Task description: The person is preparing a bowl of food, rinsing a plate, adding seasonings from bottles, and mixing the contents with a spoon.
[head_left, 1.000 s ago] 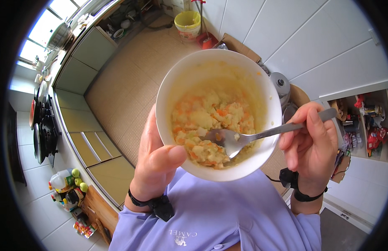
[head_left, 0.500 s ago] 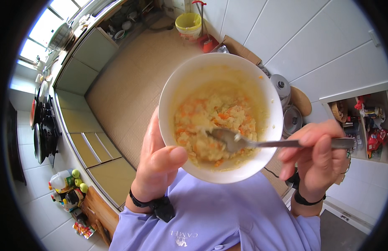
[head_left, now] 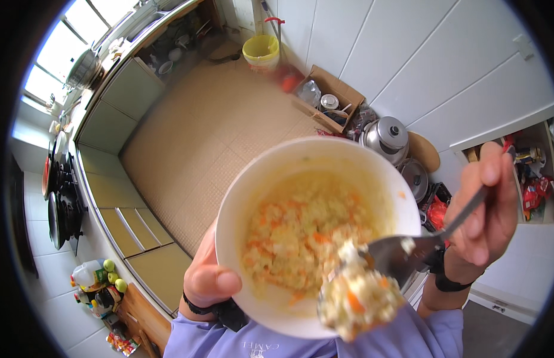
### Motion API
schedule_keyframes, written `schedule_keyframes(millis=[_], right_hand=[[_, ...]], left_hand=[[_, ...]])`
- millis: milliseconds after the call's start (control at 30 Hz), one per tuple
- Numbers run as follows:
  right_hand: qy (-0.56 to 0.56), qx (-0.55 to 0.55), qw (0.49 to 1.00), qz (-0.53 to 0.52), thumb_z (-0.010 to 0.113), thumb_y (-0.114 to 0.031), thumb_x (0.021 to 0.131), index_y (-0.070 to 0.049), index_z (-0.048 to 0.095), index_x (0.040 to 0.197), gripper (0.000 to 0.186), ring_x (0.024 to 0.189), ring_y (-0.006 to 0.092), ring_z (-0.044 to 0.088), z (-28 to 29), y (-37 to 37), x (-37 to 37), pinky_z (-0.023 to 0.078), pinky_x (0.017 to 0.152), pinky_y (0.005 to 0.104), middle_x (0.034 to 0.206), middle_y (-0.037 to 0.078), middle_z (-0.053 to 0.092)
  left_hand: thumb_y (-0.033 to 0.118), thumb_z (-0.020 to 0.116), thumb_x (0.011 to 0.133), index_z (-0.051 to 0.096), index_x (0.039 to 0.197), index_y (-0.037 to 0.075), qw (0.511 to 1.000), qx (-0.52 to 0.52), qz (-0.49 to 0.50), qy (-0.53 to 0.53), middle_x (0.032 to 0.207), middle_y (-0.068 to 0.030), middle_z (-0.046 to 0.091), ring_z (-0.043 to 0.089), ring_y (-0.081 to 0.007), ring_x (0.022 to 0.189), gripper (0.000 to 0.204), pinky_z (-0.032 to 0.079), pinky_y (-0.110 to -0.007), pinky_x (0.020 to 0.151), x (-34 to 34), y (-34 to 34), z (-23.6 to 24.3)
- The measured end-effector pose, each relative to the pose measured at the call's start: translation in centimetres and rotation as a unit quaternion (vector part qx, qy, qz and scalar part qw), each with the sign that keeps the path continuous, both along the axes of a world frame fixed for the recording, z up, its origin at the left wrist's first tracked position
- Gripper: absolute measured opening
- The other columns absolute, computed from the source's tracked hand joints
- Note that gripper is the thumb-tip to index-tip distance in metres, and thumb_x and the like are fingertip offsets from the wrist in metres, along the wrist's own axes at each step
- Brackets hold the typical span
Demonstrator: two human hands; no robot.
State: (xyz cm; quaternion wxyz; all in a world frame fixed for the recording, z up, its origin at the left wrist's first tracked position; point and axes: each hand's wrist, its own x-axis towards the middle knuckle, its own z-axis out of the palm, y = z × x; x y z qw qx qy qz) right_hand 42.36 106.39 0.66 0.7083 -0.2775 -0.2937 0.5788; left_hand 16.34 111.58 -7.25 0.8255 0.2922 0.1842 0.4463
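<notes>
A white bowl [head_left: 310,156] is held up in front of my body, tilted so that its inside shows. My left hand [head_left: 206,279] grips it at the left side, thumb over the rim and the other fingers hidden behind. Inside lies a pale yellow mash [head_left: 289,232] flecked with orange bits. My right hand [head_left: 487,206] is closed around the handle of a metal spoon [head_left: 402,258]. A heaped lump of mash [head_left: 357,298] sits on the spoon, above the bowl's near right rim. Both wrists wear black bands.
Lidded metal pots [head_left: 389,136] and an open cardboard box [head_left: 331,98] stand on the floor by the right wall. Beyond them is a bin with a yellow liner [head_left: 261,48]. Cabinets [head_left: 113,164] line the left, with bottles [head_left: 89,274] on the counter. A shelf [head_left: 536,179] is at right.
My right hand has raised the spoon out of the mash with a lump on it, toward the near right rim. The bowl has come lower and nearer in my left hand.
</notes>
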Motion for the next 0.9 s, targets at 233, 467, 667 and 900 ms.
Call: schedule_keyframes(millis=[233, 467, 667, 900], right_hand=[[-0.052, 0.061, 0.989, 0.126, 0.017, -0.023, 0.100, 0.001, 0.034, 0.092, 0.031, 0.035, 0.0260, 0.053, 2.7, -0.7, 1.4, 0.046, 0.029, 0.0281, 0.063, 0.024, 0.053], [-0.041, 0.114, 0.979, 0.166, 0.023, -0.021, 0.099, 0.001, 0.035, 0.090, 0.027, 0.036, 0.0271, 0.055, 3.0, -0.1, 0.7, 0.047, 0.029, 0.0299, 0.058, 0.025, 0.054], [0.008, 0.150, 0.961, 0.233, 0.024, -0.025, 0.099, 0.002, 0.035, 0.093, 0.030, 0.037, 0.0251, 0.053, 3.1, 1.3, 0.6, 0.047, 0.031, 0.0277, 0.063, 0.026, 0.054], [0.035, 0.143, 0.977, 0.151, 0.023, -0.030, 0.098, 0.004, 0.037, 0.098, 0.037, 0.037, 0.0221, 0.051, 2.4, 1.5, 0.1, 0.047, 0.034, 0.0245, 0.071, 0.028, 0.054]], left_hand=[[0.023, 0.074, 0.054, 0.025, 0.131, -0.004, 0.978, -0.116, -0.172, -0.010, 0.127, -0.0173, 0.040, 0.040, -0.0256, 0.119, 0.096, 0.031, -0.037, 0.100, -1.1, -0.5, 2.3], [0.017, 0.073, 0.047, 0.029, 0.127, -0.007, 0.965, -0.146, -0.207, -0.072, 0.123, -0.0185, 0.042, 0.041, -0.0271, 0.118, 0.095, 0.031, -0.038, 0.100, -1.1, -1.0, 1.8], [0.020, 0.073, 0.049, 0.029, 0.129, -0.006, 0.958, -0.148, -0.235, -0.069, 0.125, -0.0183, 0.042, 0.041, -0.0269, 0.119, 0.095, 0.032, -0.038, 0.100, -0.3, 0.3, 0.9], [0.023, 0.072, 0.052, 0.029, 0.131, -0.006, 0.989, -0.107, -0.103, -0.012, 0.128, -0.0180, 0.041, 0.041, -0.0266, 0.119, 0.094, 0.033, -0.037, 0.099, -0.9, -0.9, 2.0]])
